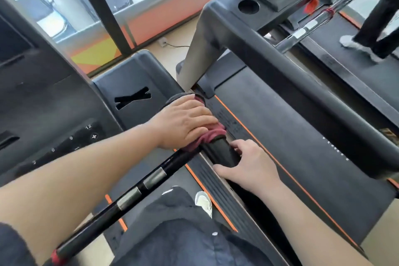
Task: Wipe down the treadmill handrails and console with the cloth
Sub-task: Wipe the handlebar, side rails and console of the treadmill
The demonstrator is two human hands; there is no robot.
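Note:
My left hand (183, 123) presses a dark red cloth (212, 135) around the black side handrail (220, 151) of the treadmill, fingers wrapped over the top. My right hand (248, 164) grips the rounded end of that same handrail just below the cloth. A glossy black crossbar (129, 194) with metal sensor plates runs from the lower left up to the handrail. The dark console (43, 101) with white number buttons fills the left side.
The treadmill belt with orange edge lines (287, 136) lies to the right. A second treadmill (254, 34) stands beyond it, where another person's legs (371, 34) walk at the top right. Windows with an orange band (168, 13) run along the back.

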